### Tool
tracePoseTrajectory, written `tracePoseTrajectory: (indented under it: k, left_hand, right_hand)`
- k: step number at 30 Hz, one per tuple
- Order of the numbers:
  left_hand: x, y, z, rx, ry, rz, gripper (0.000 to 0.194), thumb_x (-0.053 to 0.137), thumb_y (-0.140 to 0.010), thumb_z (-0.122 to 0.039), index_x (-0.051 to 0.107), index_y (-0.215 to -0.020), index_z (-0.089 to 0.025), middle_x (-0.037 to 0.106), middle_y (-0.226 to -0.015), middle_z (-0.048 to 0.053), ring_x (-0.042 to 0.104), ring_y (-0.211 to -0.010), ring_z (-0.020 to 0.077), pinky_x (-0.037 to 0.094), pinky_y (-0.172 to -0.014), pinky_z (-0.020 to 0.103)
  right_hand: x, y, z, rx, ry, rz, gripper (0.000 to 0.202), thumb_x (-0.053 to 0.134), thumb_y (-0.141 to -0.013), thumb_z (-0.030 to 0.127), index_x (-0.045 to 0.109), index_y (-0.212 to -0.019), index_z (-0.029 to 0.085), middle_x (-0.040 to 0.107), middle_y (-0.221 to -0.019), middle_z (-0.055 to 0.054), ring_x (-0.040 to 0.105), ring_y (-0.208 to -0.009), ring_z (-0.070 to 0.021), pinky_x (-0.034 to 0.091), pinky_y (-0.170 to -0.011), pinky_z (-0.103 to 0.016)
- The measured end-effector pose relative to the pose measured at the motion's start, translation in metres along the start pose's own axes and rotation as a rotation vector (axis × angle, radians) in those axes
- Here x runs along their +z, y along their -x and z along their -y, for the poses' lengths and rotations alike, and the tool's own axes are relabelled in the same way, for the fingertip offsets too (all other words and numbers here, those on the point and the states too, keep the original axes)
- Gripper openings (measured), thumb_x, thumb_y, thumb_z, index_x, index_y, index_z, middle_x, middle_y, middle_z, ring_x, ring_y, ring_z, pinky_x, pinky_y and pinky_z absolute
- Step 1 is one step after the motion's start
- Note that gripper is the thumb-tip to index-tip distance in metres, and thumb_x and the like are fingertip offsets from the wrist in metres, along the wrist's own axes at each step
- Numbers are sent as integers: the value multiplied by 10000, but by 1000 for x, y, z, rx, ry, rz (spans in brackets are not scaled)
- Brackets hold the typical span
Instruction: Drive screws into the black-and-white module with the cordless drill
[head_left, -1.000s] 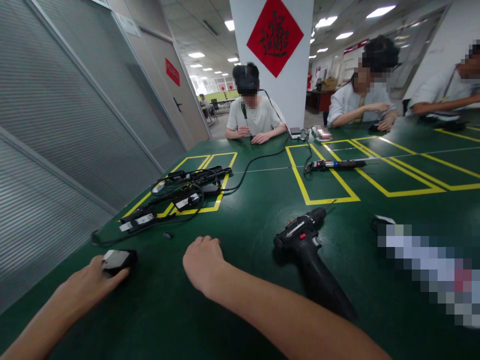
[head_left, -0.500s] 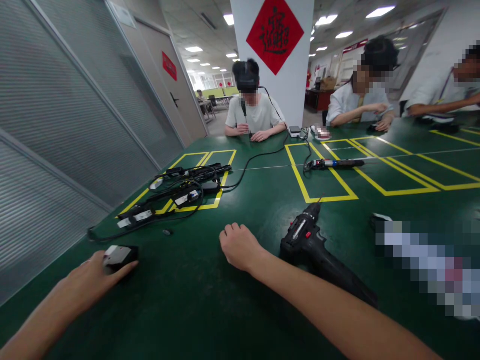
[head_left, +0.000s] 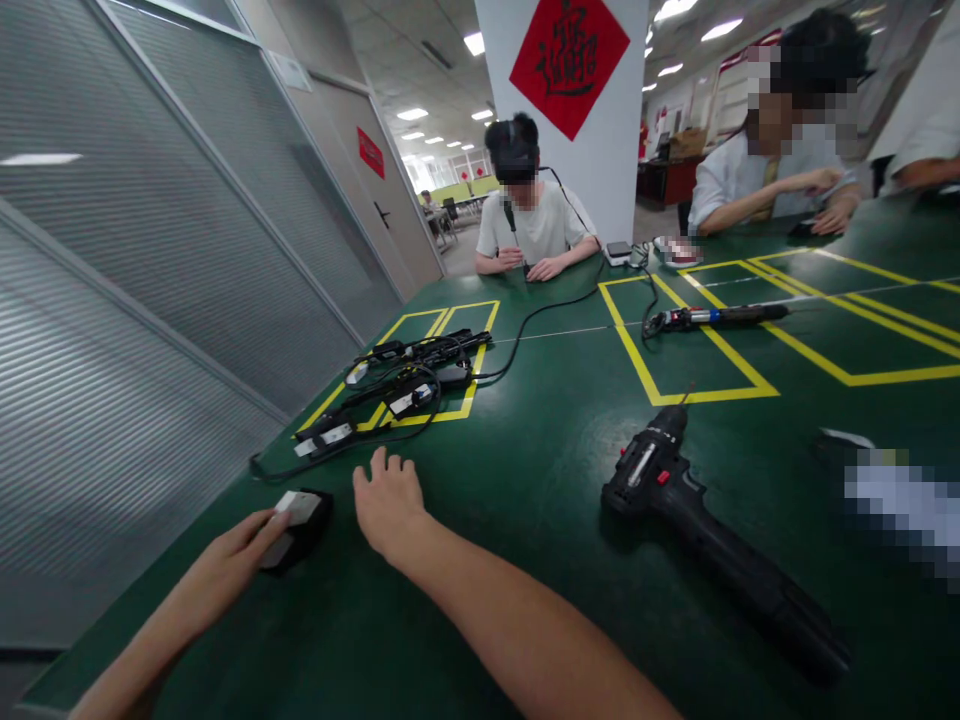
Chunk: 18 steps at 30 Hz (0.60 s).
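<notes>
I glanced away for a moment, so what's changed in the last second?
The right hand moved left, nearer the grey-and-black block. The power drill turned anticlockwise. The left hand still holds the block; the cables stayed put.

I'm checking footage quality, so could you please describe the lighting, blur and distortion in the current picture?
Head view: ceiling lights blown out, sheen on the green table; head view: dark shadow beneath the drill; head view: left hand and block slightly soft; head view: partition leaning, likely lens distortion, and pixelation covering an item at right.
</notes>
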<state>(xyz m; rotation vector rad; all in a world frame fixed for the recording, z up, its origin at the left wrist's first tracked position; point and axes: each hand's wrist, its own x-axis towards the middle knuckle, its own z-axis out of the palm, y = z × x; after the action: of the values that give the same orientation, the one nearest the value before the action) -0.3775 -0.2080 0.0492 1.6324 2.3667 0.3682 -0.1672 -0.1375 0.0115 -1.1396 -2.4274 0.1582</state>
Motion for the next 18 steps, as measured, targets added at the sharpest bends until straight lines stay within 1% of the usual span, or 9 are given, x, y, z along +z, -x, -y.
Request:
tracePoseTrajectory:
  k: [2, 4, 6, 8, 13, 18]
  left_hand:
    - [5, 2, 6, -87, 73, -19, 671, 452, -754, -621, 582, -1176, -116, 624, -1173, 125, 579, -1068, 317, 426, -968, 402]
    - [11, 5, 12, -160, 130, -76, 690, 463, -747, -640, 579, -1194, -128, 602, -1206, 142, 553, -1105, 336, 383, -1002, 444]
    - [18, 9, 14, -228, 179, -132, 697, 454, -751, -651, 570, -1214, -143, 577, -1235, 154, 535, -1125, 345, 363, -1009, 473]
    - [23, 12, 14, -267, 237, -163, 676, 446, -767, -633, 554, -1237, -159, 562, -1253, 147, 529, -1131, 337, 364, -1008, 476]
    - [28, 15, 7, -293, 378, -214, 614, 460, -798, -548, 544, -1236, -126, 550, -1269, 135, 518, -1148, 310, 368, -1021, 451]
    - [29, 14, 3, -299, 404, -233, 565, 463, -800, -544, 566, -1198, -157, 563, -1261, 108, 516, -1157, 298, 365, -1028, 453]
  right_hand:
    - [8, -2, -3, -26, -8, 13, 323, 577, -890, 283, 552, -1195, 179, 575, -1240, -82, 597, -1038, -241, 495, -843, -462]
    - [13, -3, -8, -58, -15, 30, 304, 574, -892, 285, 564, -1175, 173, 591, -1213, -78, 606, -1019, -234, 500, -834, -453]
    - [16, -4, -12, -83, -16, 40, 297, 572, -893, 289, 568, -1166, 171, 602, -1193, -75, 614, -1000, -228, 506, -821, -444]
    - [16, -3, -11, -97, -15, 42, 291, 573, -893, 289, 572, -1158, 169, 609, -1179, -73, 619, -986, -224, 511, -812, -437]
    - [8, 5, -3, -96, -38, 4, 268, 574, -894, 269, 579, -1141, 165, 619, -1151, -68, 631, -953, -212, 526, -781, -414]
    - [-10, 15, 9, -127, -126, -119, 240, 567, -898, 249, 587, -1121, 160, 628, -1128, -62, 633, -941, -205, 529, -771, -403]
